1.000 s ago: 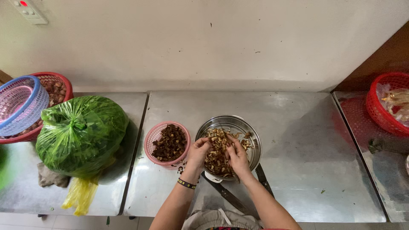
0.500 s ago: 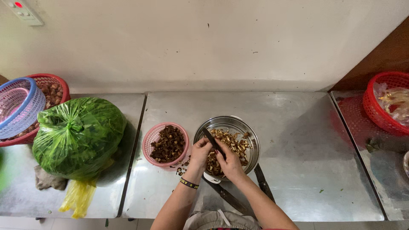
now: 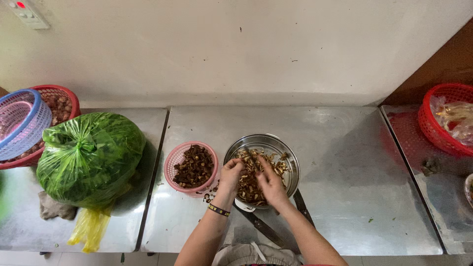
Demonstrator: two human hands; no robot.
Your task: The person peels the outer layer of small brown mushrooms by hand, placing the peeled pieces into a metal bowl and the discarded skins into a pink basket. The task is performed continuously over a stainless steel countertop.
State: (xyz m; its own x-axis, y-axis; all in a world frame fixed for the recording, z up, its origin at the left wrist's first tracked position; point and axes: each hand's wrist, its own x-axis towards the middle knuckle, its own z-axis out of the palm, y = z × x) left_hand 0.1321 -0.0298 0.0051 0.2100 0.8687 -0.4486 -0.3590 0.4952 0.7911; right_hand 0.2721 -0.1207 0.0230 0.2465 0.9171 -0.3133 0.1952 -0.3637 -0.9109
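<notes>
Both hands in the steel bowl, working chopped mushroom.

I see the left hand (image 3: 230, 173) and right hand (image 3: 268, 183) close together over the round steel bowl (image 3: 290, 157) at the near edge of the steel counter (image 3: 345, 162) — fingers curled into tan and brown mushroom slices (image 3: 251, 189); whether they grip any, I cannot tell. One pink basket (image 3: 172, 165) of dark pieces sits just left of the bowl. Count — one green bag (image 3: 88, 157), two red baskets (image 3: 443, 123), one blue basket (image 3: 22, 123), two knives (image 3: 261, 226) under the forearms.
</notes>
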